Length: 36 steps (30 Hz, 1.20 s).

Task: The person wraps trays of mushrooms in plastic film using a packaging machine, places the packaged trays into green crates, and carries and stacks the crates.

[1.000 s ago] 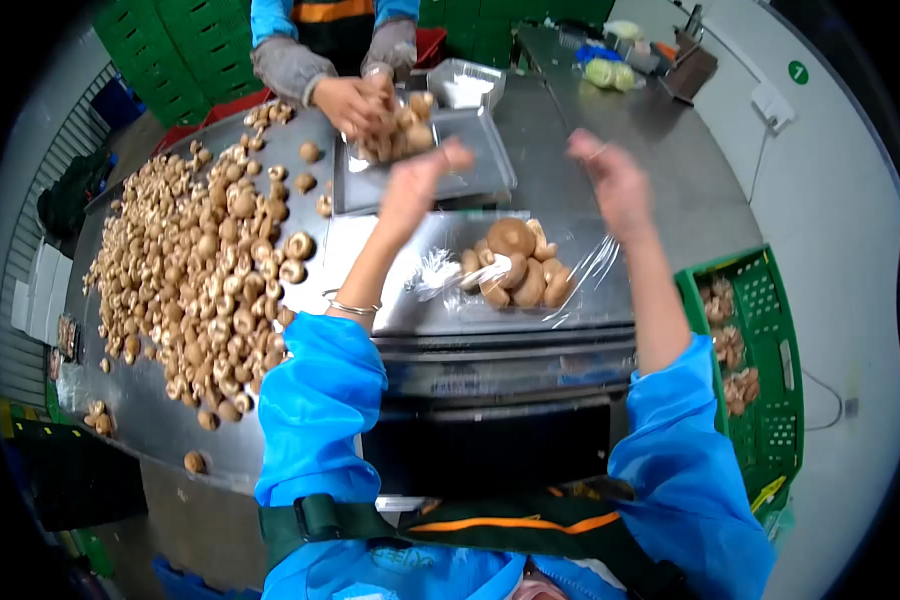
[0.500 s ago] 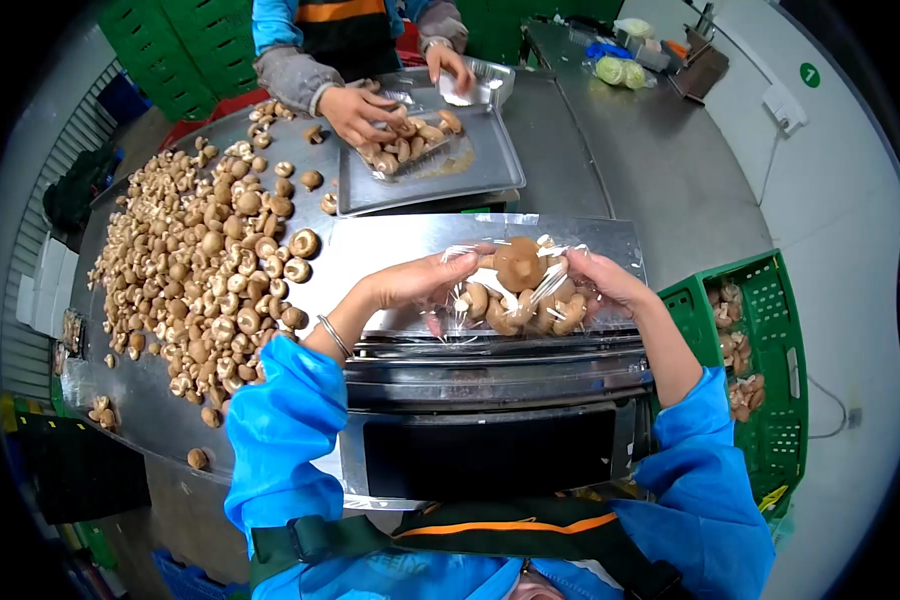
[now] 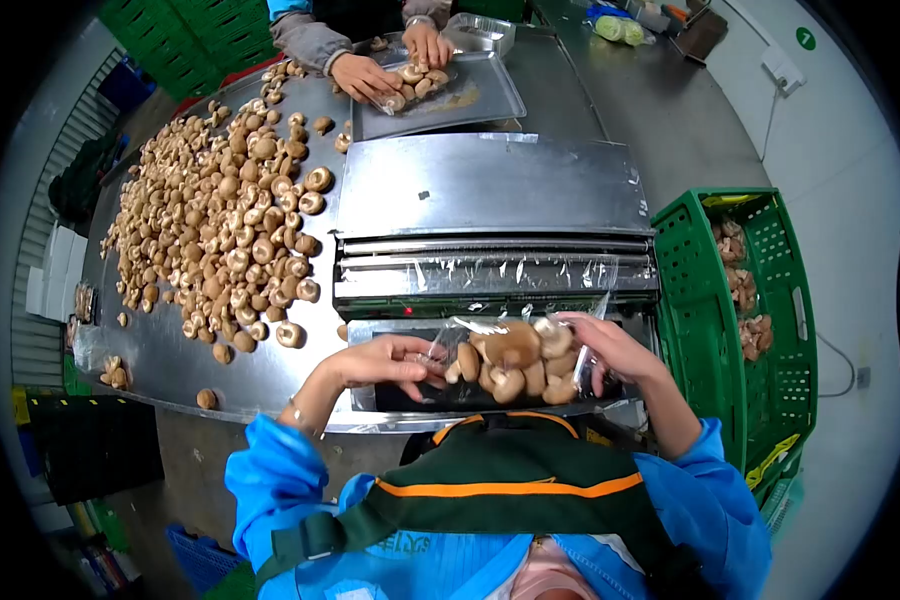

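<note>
A pack of mushrooms (image 3: 515,360) in clear film is held between my two hands, close to my apron and over the dark front of the wrapping machine (image 3: 490,185). My left hand (image 3: 390,365) grips the pack's left end, its fingers bent at the film. At the right end my right hand (image 3: 615,350) holds on, thumb on top and fingers at the side. Behind the pack, a sheet of clear film (image 3: 560,275) stretches over the machine's rollers. The undersides of the pack are hidden.
Loose mushrooms (image 3: 220,210) cover the steel table at left. Across from me, a co-worker's hands (image 3: 395,70) touch mushrooms on a metal tray (image 3: 490,95). On the right stands a green crate (image 3: 705,330) with wrapped packs (image 3: 738,280). Green crates (image 3: 195,40) are stacked behind.
Both my hands have brought the wrapped pack from the machine's flat top toward my body. The view has shifted. The co-worker's right-side hand has moved from the white stack onto the mushrooms.
</note>
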Tool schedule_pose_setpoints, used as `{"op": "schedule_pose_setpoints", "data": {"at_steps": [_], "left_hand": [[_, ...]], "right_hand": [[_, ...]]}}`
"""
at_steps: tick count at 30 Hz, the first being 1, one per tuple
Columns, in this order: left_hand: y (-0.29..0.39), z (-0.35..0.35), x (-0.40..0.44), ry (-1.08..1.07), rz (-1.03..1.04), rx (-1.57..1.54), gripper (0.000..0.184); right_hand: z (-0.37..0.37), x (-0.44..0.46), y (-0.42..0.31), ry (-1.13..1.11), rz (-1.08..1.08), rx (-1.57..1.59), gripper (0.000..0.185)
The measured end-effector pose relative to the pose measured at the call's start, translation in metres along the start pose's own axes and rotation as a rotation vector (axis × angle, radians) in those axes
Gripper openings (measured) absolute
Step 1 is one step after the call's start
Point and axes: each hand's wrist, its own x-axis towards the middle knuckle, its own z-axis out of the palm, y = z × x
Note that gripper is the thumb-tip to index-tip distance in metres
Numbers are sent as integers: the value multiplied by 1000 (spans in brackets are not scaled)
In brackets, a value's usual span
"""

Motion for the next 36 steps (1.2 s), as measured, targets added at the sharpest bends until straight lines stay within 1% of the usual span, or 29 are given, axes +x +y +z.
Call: {"op": "schedule_pose_setpoints", "data": {"at_steps": [1, 2, 3, 4, 5, 6, 7, 8, 9, 10, 11, 12, 13, 14, 15, 16, 17, 19, 21, 22, 23, 25, 27, 29, 30, 31, 33, 35, 36], "left_hand": [[-20, -11, 4, 58, -35, 4, 45], [-32, -15, 8, 220, -19, -92, 32], [-40, -13, 11, 380, 1, -189, 22], [-38, 0, 13, 476, 66, -192, 21], [-35, 17, 18, 640, 115, -194, 21], [-39, 24, 26, 761, 175, -83, 22], [-44, 29, 32, 877, 228, 34, 24], [-58, 26, 39, 1001, 276, 169, 26], [-59, 30, 45, 1074, 317, 22, 26], [-56, 37, 35, 1061, 309, -146, 26], [-51, 43, 23, 1045, 299, -309, 25], [-57, 50, 15, 1097, 338, -434, 23], [-58, 65, -6, 1056, 276, -551, 26], [-69, 78, -22, 1031, 259, -622, 25], [-78, 91, -35, 1060, 79, -692, 27], [-99, 100, -37, 1072, 69, -790, 27], [-125, 103, -34, 1090, -80, -862, 26], [-183, 95, -12, 691, -151, -928, 17], [-193, 99, 17, 394, -47, -990, 15], [-191, 100, 25, 298, -15, -968, 15], [-183, 101, 28, 231, 21, -897, 15], [-154, 107, 28, 170, 107, -747, 16], [-115, 112, 32, 135, 187, -688, 18], [-70, 123, 53, 55, 258, -611, 21], [-46, 133, 68, 6, 292, -545, 23], [-23, 145, 83, -43, 330, -464, 24], [27, 178, 119, -132, 421, -192, 28], [69, 204, 148, -176, 532, 141, 31], [83, 211, 161, -182, 580, 313, 33]], "right_hand": [[1, 8, 11, 10, 10, -17, 46], [2, 8, 14, 17, 37, 54, 48], [3, 5, 25, 120, 2, 118, 48], [5, 0, 43, 223, -27, 180, 48], [9, -4, 62, 323, -50, 240, 48], [16, -5, 79, 487, -65, 181, 45], [28, -5, 87, 585, -108, 204, 35], [39, 1, 94, 688, -170, 350, 28], [43, 5, 99, 794, -233, 492, 22], [39, -1, 90, 778, -224, 740, 15], [35, -13, 78, 776, -198, 839, 17], [32, -31, 77, 715, -185, 927, 19], [31, -51, 81, 660, -162, 1016, 20], [37, -65, 86, 683, -86, 1067, 22], [42, -72, 109, 737, -4, 1160, 18], [58, -71, 138, 819, 44, 1086, 18], [74, -62, 169, 897, 89, 1004, 18], [98, -22, 226, 838, 255, 678, 23], [103, 0, 222, 236, 28, 585, 35], [109, 1, 211, 199, 126, 642, 38], [112, -2, 183, 164, 214, 695, 40], [108, -18, 112, 111, 360, 795, 46], [98, -44, 76, 84, 487, 922, 52], [97, -82, 90, -246, -213, 1510, 69], [74, -97, 82, -271, -318, 976, 88], [68, -108, 79, 28, -248, 764, 84], [42, -100, 97, 273, -494, 1174, 70], [-13, -127, 100, 228, -1002, 1338, 57], [-42, -154, 83, 522, -1179, 943, 57]]}}
